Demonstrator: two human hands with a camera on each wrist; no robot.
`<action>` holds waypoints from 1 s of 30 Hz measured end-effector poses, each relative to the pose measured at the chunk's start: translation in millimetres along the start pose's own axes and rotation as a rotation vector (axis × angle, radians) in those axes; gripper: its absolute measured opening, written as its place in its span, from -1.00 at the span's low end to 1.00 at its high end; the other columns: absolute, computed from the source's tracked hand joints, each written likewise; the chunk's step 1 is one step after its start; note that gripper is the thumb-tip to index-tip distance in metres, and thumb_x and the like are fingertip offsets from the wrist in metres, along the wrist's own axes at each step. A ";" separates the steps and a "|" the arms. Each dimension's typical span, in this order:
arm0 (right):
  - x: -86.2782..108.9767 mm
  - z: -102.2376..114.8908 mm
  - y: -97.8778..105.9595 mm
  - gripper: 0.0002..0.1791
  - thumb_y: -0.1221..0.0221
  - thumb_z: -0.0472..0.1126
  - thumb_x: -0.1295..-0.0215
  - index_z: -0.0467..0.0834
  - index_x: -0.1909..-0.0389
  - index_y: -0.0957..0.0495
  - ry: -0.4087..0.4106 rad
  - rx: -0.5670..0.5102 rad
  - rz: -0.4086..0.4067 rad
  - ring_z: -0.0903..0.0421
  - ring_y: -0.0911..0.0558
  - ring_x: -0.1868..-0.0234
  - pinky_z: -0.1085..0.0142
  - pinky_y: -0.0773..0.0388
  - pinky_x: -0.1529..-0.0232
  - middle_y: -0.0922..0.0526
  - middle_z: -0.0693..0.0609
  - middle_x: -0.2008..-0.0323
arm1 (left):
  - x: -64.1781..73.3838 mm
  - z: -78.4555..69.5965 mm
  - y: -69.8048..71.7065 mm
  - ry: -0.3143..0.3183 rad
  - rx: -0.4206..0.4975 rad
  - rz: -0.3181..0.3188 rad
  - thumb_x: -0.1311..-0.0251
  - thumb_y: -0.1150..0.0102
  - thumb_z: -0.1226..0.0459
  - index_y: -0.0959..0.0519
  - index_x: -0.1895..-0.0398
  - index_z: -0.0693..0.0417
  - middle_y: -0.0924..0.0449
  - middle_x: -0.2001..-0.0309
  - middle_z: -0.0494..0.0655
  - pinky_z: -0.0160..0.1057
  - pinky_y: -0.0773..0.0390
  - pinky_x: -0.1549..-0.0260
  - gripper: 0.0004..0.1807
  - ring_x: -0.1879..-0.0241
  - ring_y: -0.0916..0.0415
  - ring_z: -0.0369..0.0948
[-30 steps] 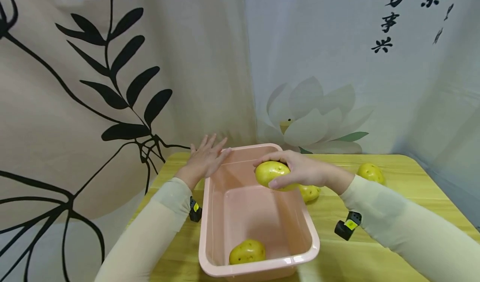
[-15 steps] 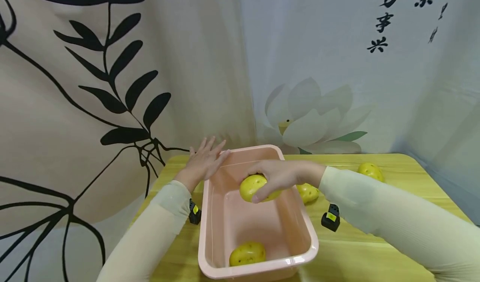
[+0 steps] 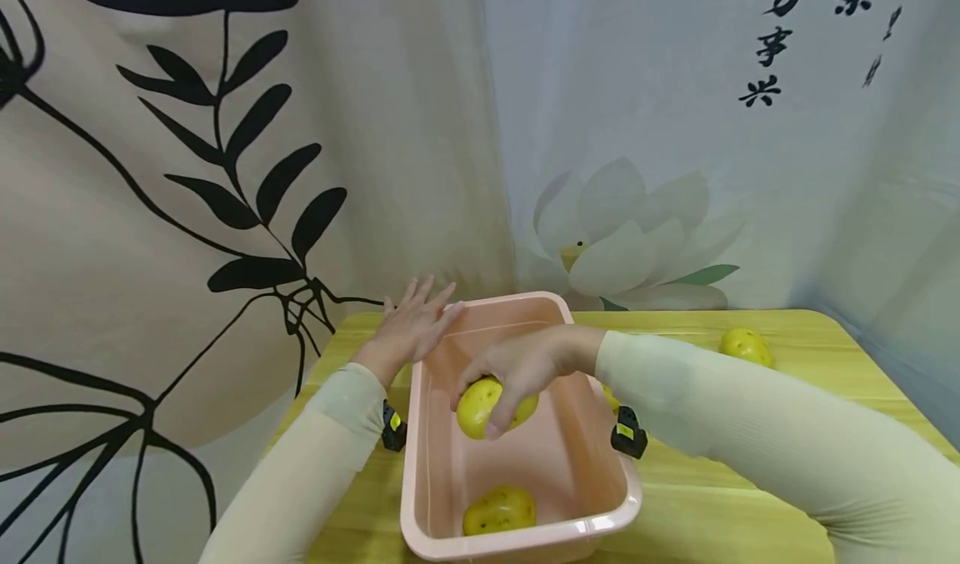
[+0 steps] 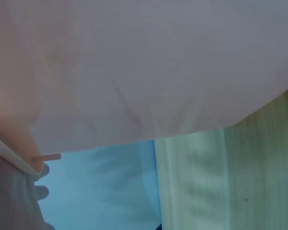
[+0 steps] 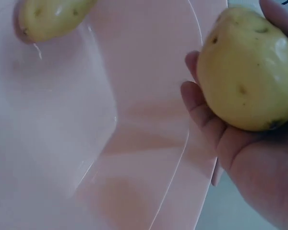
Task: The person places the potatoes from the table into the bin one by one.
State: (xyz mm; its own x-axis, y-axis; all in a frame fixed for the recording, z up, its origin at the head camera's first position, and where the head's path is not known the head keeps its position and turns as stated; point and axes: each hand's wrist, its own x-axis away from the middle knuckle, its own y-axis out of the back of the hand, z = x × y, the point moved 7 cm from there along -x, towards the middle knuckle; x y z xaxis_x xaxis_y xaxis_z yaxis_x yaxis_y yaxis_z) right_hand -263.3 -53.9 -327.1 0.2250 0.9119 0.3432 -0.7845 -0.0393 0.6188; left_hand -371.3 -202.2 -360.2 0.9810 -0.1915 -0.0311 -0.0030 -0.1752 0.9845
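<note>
- Head: the left hand [image 3: 408, 331], fingers spread, rested at the pink bin [image 3: 577, 435]'s far-left rim, seemingly steadying it. The right hand [image 3: 517, 368] gripped a potato [image 3: 476, 410] inside, above the floor; a second potato [image 3: 500, 511] lay nearer. The curtain [image 3: 420, 131] read "亲" and "万事兴".
- Left wrist: fingertips [image 4: 42, 192] showed past the rim; how hard they pressed, I couldn't tell.
- Right wrist: curled fingers cradled the held potato, presumably against slipping.

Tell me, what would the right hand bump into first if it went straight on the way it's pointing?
Most likely the pink tub's left inner wall, though the right hand or the potato it grips might reach the tub's bottom first; depth is unclear.
</note>
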 end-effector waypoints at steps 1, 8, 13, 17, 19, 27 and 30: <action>-2.5 -0.6 -1.1 -0.37 -0.33 0.02 -0.01 0.06 -0.18 -0.46 -0.006 -0.014 0.026 0.19 -0.57 0.19 0.30 -0.58 0.17 -0.57 0.12 0.16 | 0.1 -0.1 0.0 0.000 0.001 0.000 -0.29 0.63 -0.39 0.10 -0.53 -0.41 0.31 -0.54 -0.01 0.42 0.35 -0.24 -0.23 -0.49 0.47 0.06; -19.3 -3.2 -5.7 -0.39 -0.38 -0.01 0.01 0.12 -0.15 -0.47 -0.036 -0.077 0.124 0.18 -0.55 0.14 0.29 -0.58 0.14 -0.55 0.12 0.11 | 1.4 0.0 -0.2 0.009 0.014 0.000 -0.29 0.64 -0.39 0.09 -0.52 -0.41 0.30 -0.54 -0.03 0.40 0.38 -0.26 -0.23 -0.49 0.48 0.03; -29.5 -4.3 -11.0 -0.35 -0.41 -0.08 0.00 0.04 -0.19 -0.46 -0.012 -0.113 0.135 0.19 -0.55 0.13 0.30 -0.58 0.12 -0.56 0.13 0.11 | 1.4 0.0 1.3 0.008 0.010 -0.005 -0.32 0.60 -0.37 0.08 -0.52 -0.41 0.29 -0.54 -0.04 0.39 0.35 -0.27 -0.26 -0.49 0.46 0.02; -36.4 -7.7 -19.7 -0.35 -0.43 -0.18 -0.01 0.01 -0.19 -0.47 0.008 -0.181 0.151 0.19 -0.56 0.13 0.31 -0.58 0.11 -0.57 0.11 0.10 | 1.1 -0.4 1.1 0.005 0.021 -0.005 -0.32 0.59 -0.36 0.07 -0.52 -0.41 0.29 -0.54 -0.03 0.38 0.36 -0.27 -0.26 -0.49 0.46 0.03; -39.2 -10.0 -24.5 -0.37 -0.43 -0.22 -0.02 0.04 -0.17 -0.48 0.018 -0.212 0.165 0.19 -0.56 0.12 0.31 -0.58 0.10 -0.57 0.11 0.09 | 1.2 -0.6 0.7 0.004 0.023 -0.005 -0.32 0.61 -0.37 0.07 -0.52 -0.41 0.28 -0.54 -0.01 0.38 0.36 -0.27 -0.26 -0.49 0.45 0.04; -44.6 -15.1 -31.7 -0.39 -0.40 -0.24 -0.05 0.07 -0.17 -0.48 0.047 -0.270 0.187 0.16 -0.54 0.08 0.29 -0.57 0.09 -0.55 0.10 0.06 | -0.4 -0.9 1.1 0.008 0.014 0.000 -0.30 0.64 -0.38 0.11 -0.52 -0.44 0.32 -0.54 -0.05 0.37 0.39 -0.27 -0.26 -0.49 0.46 0.01; -46.5 -16.7 -34.1 -0.40 -0.39 -0.24 -0.07 0.06 -0.17 -0.48 0.038 -0.260 0.197 0.17 -0.54 0.09 0.29 -0.57 0.08 -0.55 0.10 0.07 | 0.1 -0.7 1.1 0.010 0.016 0.005 -0.31 0.63 -0.37 0.11 -0.52 -0.44 0.33 -0.54 -0.06 0.37 0.39 -0.27 -0.26 -0.49 0.46 0.01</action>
State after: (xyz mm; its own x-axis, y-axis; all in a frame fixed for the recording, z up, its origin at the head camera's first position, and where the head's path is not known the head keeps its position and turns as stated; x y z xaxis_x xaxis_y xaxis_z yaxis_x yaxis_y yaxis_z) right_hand -256.6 -88.1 -375.9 0.0361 0.9117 0.4092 -0.9331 -0.1158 0.3404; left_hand -371.1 -201.7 -359.0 0.9829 -0.1825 -0.0241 -0.0111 -0.1895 0.9818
